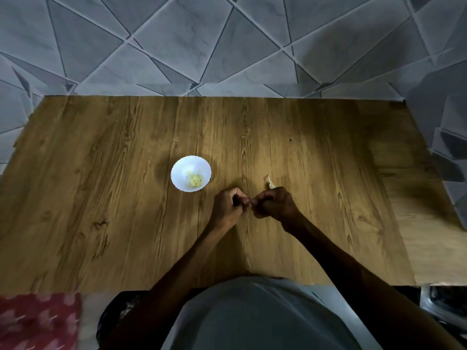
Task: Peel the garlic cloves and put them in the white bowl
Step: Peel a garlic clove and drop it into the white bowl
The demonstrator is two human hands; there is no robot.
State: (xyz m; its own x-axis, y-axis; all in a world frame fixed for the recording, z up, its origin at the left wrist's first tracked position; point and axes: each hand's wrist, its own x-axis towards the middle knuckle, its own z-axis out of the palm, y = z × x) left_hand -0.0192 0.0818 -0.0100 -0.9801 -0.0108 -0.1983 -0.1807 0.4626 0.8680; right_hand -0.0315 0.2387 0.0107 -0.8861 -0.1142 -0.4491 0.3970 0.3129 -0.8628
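Fingers (241, 198) of left hand (227, 207) and right hand (276, 204) curl, pinching a barely visible garlic clove (249, 201) mid-peel; next, likely into the white bowl (177, 170), far left.

Dim, center lit – edges warped, blurry

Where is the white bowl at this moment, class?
In the head view, the white bowl sits near the middle of the wooden table, just beyond and left of the left hand, with peeled garlic cloves inside.
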